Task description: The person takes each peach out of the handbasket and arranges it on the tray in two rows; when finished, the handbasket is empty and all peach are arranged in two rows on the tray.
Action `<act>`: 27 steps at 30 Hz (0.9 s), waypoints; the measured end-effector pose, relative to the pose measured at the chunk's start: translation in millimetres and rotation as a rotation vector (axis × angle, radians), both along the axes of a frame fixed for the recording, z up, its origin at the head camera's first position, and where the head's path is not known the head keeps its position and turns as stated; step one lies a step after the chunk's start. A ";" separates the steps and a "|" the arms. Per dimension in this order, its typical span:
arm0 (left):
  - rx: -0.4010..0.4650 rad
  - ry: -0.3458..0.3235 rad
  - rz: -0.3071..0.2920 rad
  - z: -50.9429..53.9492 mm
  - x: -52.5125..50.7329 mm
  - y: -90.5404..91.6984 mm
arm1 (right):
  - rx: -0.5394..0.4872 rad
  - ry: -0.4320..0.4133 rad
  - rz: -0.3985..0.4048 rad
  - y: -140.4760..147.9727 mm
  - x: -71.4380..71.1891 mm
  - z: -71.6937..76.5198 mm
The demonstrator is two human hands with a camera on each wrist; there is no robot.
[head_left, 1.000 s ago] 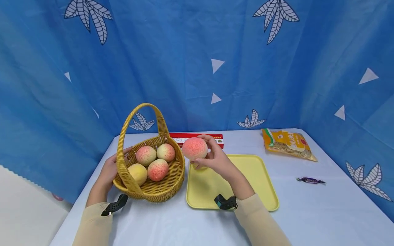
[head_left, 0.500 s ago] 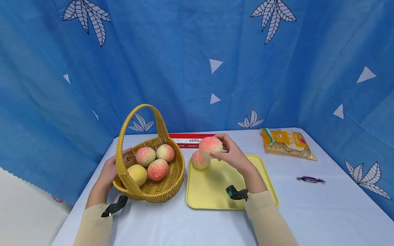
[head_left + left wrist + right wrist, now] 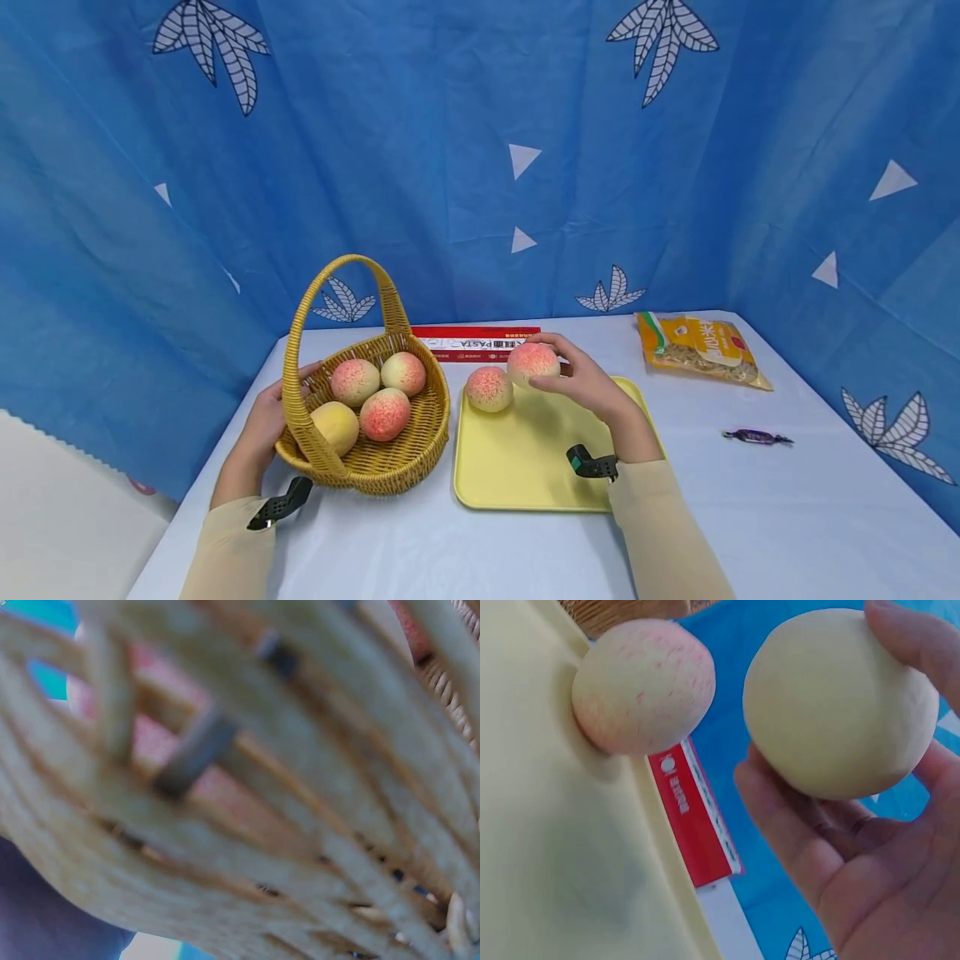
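My right hand [image 3: 581, 383] grips a pink-speckled peach [image 3: 533, 365] above the back of the yellow tray [image 3: 517, 467]. In the right wrist view, the thumb and fingers curl round the pale side of that peach [image 3: 832, 705]. A second peach [image 3: 489, 389] rests in the tray's back left corner. At the left, my left hand [image 3: 262, 421] holds the side of a wicker basket [image 3: 405, 479] with an arched handle. Inside the basket are two pinkish peaches [image 3: 355, 382], a redder peach [image 3: 385, 414] and a yellow one [image 3: 335, 426]. Blurred basket weave [image 3: 247, 825] fills the left wrist view.
A red pasta box [image 3: 450, 343] lies behind the basket and tray. Farther right are an orange food packet [image 3: 701, 350] and a purple wrapped candy [image 3: 757, 437]. A blue patterned curtain [image 3: 450, 167] stands round the back and sides of the white table [image 3: 375, 550].
My right hand has carried its peach to the right, from beside the basket's rim to above the tray, uncovering the peach in the tray. The left hand has stayed on the basket.
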State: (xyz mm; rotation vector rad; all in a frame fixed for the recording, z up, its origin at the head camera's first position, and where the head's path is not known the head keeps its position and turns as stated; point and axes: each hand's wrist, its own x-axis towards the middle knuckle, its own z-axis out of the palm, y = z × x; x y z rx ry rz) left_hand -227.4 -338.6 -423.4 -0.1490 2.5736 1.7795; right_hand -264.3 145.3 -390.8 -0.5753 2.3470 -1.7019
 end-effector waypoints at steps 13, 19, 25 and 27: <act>0.010 -0.008 -0.003 -0.9 -1.6 -0.4 | 0.107 -0.025 -0.123 7.5 -8.4 -17.6; -0.003 -0.007 0.006 -2.4 -1.3 0.3 | 0.161 -0.075 -0.157 10.1 -7.8 -21.4; 0.013 -0.016 0.004 -0.7 -1.0 2.0 | 0.204 -0.095 -0.165 12.6 -10.2 -25.9; 0.020 -0.014 0.007 0.1 -1.1 2.1 | 0.211 -0.095 -0.168 12.4 -11.6 -27.0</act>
